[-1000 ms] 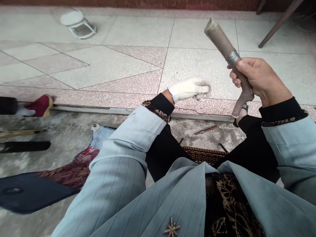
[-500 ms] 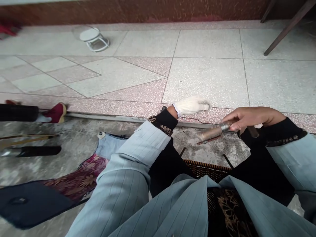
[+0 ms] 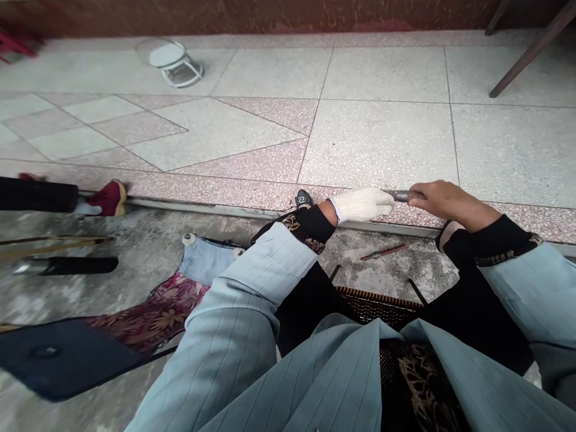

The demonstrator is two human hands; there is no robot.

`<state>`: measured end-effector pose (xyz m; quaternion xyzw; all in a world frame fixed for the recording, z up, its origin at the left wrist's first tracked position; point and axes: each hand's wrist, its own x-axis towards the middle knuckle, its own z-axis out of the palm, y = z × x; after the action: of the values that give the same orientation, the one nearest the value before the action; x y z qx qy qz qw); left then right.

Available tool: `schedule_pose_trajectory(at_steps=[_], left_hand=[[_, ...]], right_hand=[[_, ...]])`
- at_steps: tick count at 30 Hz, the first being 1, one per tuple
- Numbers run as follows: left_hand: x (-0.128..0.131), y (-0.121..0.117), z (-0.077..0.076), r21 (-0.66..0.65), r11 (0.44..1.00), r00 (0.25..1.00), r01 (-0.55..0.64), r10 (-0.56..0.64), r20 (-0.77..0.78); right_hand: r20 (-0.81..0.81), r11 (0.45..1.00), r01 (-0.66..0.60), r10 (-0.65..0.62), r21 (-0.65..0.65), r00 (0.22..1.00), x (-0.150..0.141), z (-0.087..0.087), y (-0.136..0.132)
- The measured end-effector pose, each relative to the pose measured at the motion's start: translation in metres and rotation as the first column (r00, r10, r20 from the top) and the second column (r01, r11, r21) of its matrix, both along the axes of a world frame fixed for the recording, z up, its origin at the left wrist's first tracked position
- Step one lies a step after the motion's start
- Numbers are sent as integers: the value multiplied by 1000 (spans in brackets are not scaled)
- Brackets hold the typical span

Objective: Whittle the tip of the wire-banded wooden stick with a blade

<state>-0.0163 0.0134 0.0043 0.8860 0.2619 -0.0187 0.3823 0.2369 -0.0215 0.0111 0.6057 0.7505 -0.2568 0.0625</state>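
My left hand (image 3: 362, 204), in a white glove, rests on the edge of the terrazzo step (image 3: 252, 195). Its fingers are curled shut, and what they hold is hidden. My right hand (image 3: 443, 201) lies just to its right, closed round a grey wooden-handled tool (image 3: 405, 195). Only the tool's wire-wrapped part shows between the two hands, low against the step. A thin reddish rod (image 3: 382, 252) lies on the concrete below the hands.
A woven seat (image 3: 378, 303) sits between my knees. Patterned cloth (image 3: 157, 315) and a dark piece (image 3: 58, 357) lie on the left. Another person's leg and red shoe (image 3: 110, 198) lie along the step. A white stool (image 3: 173, 60) stands far left and dark wooden legs (image 3: 531, 51) at far right.
My right hand swung the tool down from head height to the step edge, ending beside the gloved left hand. The left hand stayed on the step.
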Motion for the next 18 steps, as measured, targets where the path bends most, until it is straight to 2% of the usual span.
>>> schedule_pose_trajectory(at_steps=[2,3,5,6,7,8,10,11,13,14,16,18], left_hand=[[-1,2,4,2,1000,1000,20,-20,-5],[-1,3,6,-11,1000,1000,18,-18,2],[-2,6,10,-82,996,1000,-20,22,21],[-2,8,11,-122,991,997,-63,67,28],[-2,9,11,-148,982,992,-116,122,36],[-1,9,11,-157,973,983,-169,178,48],[1,9,9,-143,959,962,-246,259,83],[3,9,8,-151,953,956,-261,277,94],[6,6,4,-225,944,958,-242,269,100],[8,5,3,-261,940,963,-219,252,100],[10,3,2,-280,945,973,-171,206,100],[11,1,2,-241,959,980,-147,175,98]], right_hand=[[-81,965,-177,164,-192,983,5,1,-5],[-181,916,-268,222,-298,958,7,3,-8],[-390,806,-395,225,-440,893,11,12,-13],[-471,785,-412,177,-462,865,12,18,-15],[-529,802,-387,107,-454,842,13,24,-17],[-571,851,-321,30,-416,820,14,29,-18],[-641,951,-99,-118,-292,758,13,35,-18],[-671,972,24,-179,-234,719,12,35,-17],[-706,962,216,-271,-169,655,10,30,-12],[-705,950,272,-299,-155,643,8,25,-8],[-641,933,342,-332,-115,692,7,15,-2],[-461,934,357,-318,-3,828,8,6,3]])
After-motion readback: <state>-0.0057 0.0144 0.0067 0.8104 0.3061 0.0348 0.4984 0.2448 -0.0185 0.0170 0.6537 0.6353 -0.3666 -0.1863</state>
